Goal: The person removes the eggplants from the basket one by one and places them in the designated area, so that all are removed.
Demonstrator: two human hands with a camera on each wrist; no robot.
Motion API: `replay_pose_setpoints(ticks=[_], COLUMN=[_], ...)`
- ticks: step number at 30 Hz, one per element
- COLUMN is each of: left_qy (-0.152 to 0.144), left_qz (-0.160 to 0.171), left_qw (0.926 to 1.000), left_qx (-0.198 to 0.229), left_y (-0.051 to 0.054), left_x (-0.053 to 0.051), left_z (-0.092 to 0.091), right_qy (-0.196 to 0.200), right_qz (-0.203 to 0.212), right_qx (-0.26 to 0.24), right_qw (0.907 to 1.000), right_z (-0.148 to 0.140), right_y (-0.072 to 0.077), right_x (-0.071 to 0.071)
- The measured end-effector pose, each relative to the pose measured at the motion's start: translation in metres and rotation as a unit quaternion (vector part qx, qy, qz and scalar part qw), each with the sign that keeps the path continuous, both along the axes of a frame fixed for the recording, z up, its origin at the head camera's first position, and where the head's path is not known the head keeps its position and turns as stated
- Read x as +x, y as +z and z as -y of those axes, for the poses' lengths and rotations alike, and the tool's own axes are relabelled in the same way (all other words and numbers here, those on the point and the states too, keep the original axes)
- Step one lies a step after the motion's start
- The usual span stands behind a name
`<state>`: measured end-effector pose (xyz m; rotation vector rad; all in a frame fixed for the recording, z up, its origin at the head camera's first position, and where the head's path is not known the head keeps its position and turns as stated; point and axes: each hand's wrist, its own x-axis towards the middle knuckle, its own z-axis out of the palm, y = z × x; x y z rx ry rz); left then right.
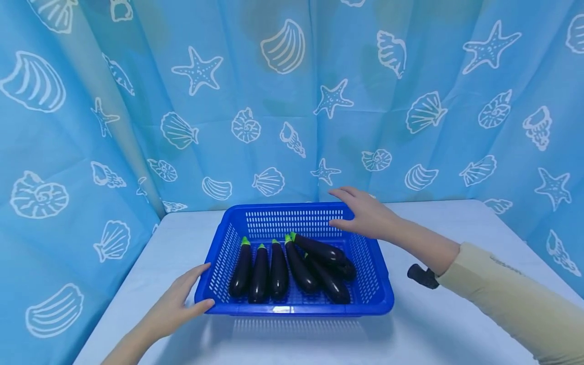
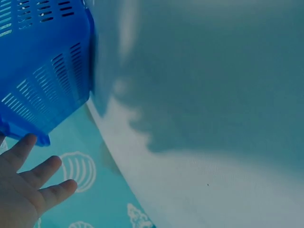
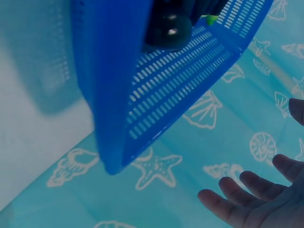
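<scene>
A blue slotted basket [image 1: 292, 309] holds several dark eggplants [image 1: 279, 271] with green stem ends. At its left end the left hand [image 1: 175, 301] has its fingertips and thumb at the rim, fingers extended; the left wrist view shows the left hand [image 2: 28, 185] with spread fingers by the basket's corner [image 2: 52, 95]. Above the basket's right back part is the right hand [image 1: 367, 215], fingers extended and apart from the thumb, holding nothing. The right wrist view has the right hand [image 3: 266, 199] off to the side of the basket [image 3: 180, 99], a gap between them.
The basket stands on a table with a white cloth [image 1: 438, 324]. Behind and on both sides hangs a blue curtain [image 1: 292, 101] with white shell and starfish prints. A black strap-like item [image 1: 423, 276] is at the right wrist, below the beige sleeve [image 1: 511, 299].
</scene>
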<state>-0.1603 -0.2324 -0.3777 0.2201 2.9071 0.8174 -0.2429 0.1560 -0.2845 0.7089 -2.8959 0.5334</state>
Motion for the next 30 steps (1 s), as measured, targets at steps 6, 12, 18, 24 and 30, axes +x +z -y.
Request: replay_pose_setpoints(ticks=[6,12,18,24,30], left_qy=[0.006,0.011,-0.005,-0.012,-0.011], left_qz=[0.009,0.018,0.027,0.028,0.023], left_qw=[0.9999,0.9994,0.9989,0.9986,0.9990], left_qx=[0.013,0.027,0.039,0.043,0.037], left_y=[-0.003,-0.006,-0.008,-0.008,-0.008], left_x=[0.001,0.000,-0.001,-0.001,0.000], left_z=[-0.003,-0.003,-0.001,0.000,0.000], right_qy=[0.015,0.017,0.029,0.027,0.010], right_qz=[0.025,0.058,0.106,0.158,0.205], right_qx=[-0.008,-0.020,0.000,0.032,0.055], right_qw=[0.9996,0.9980,0.9940,0.9865,0.9772], right_z=[0.018,0.034,0.049,0.064,0.076], right_y=[-0.002,-0.006,-0.015,-0.028,-0.041], right_x=[-0.013,-0.027,-0.044,-0.053,-0.052])
